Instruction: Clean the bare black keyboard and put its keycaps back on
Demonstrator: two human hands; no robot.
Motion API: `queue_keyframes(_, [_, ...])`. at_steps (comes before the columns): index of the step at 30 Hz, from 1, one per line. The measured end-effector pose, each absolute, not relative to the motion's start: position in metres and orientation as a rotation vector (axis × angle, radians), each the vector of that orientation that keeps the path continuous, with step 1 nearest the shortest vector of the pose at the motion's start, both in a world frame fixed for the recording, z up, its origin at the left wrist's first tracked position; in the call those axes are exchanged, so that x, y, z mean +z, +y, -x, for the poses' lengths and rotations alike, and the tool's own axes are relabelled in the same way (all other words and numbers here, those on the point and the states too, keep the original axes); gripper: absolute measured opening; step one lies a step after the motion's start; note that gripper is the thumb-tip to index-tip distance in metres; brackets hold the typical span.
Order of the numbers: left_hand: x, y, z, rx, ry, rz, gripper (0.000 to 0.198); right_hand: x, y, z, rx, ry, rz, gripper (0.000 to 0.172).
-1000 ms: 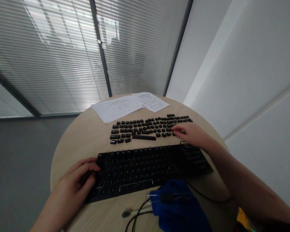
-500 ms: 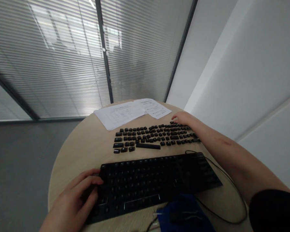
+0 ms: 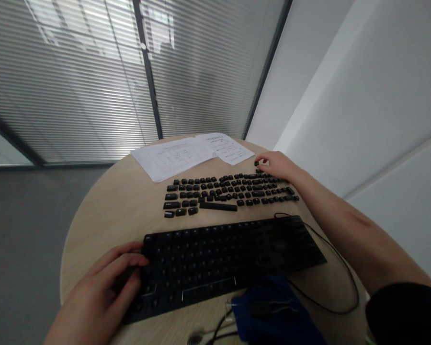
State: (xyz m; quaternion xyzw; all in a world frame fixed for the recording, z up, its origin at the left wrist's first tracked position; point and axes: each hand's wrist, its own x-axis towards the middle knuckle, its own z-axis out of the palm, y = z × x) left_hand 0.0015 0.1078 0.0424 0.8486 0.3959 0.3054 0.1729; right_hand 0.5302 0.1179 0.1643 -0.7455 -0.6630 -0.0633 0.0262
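My left hand [image 3: 102, 285] rests at the left end of a black keyboard [image 3: 201, 266], its bent fingers and thumb holding that edge. Most of the keyboard's top has its key caps off, with rows of small sockets showing. At the far right of the table, my right hand [image 3: 277, 165] pinches a small black keycap [image 3: 256, 163] between thumb and fingertips. Just below it, loose black keycaps lie in rows, with the long spacebar [image 3: 218, 206] in the nearest row. The right hand and forearm cover part of the rows' right end.
Printed paper sheets [image 3: 172, 160] lie at the back of the round wooden table [image 3: 104, 211]. A blue object [image 3: 273, 314] with clear and metal parts sits at the near edge. The black cable [image 3: 348, 273] loops along the right side. A white wall [image 3: 380, 105] stands close on the right.
The camera view has tilted down slightly, so everything sits higher in the picture. A keycap now shows at my right fingertips. My left hand has stayed at the keyboard's edge.
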Motion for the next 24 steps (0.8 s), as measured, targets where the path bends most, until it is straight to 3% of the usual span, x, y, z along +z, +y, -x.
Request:
queue_keyframes(4, [0.050,0.107,-0.006,0.854,1.174,-2.375,0.034,0.173,0.037,-0.503,-0.173,-1.996,2.097,0.031])
queue_keyframes(8, [0.046,0.110,-0.001,0.828,1.177,-2.397,0.033,0.163,-0.021,-0.474,0.061,-2.082,1.937,0.024])
queue_keyframes(16, [0.035,0.116,0.004,0.789,1.201,-2.391,0.032,0.146,-0.013,-0.454,0.275,-2.275,2.010,0.021])
queue_keyframes(24, [0.039,0.115,0.005,0.798,1.203,-2.425,0.037,0.136,-0.016,-0.452,0.117,-2.354,2.056,0.018])
